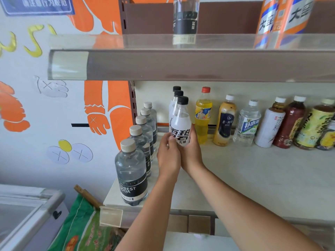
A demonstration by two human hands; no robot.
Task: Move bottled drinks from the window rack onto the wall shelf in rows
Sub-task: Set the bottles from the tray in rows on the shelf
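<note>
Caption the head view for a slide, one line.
Restocking: left hand and right hand hold a black-capped bottle before two matching ones on the wall shelf, beside the Forest Soda row.

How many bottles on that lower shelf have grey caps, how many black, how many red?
Grey-capped bottles: 5
Black-capped bottles: 3
Red-capped bottle: 1
Total: 9
</note>
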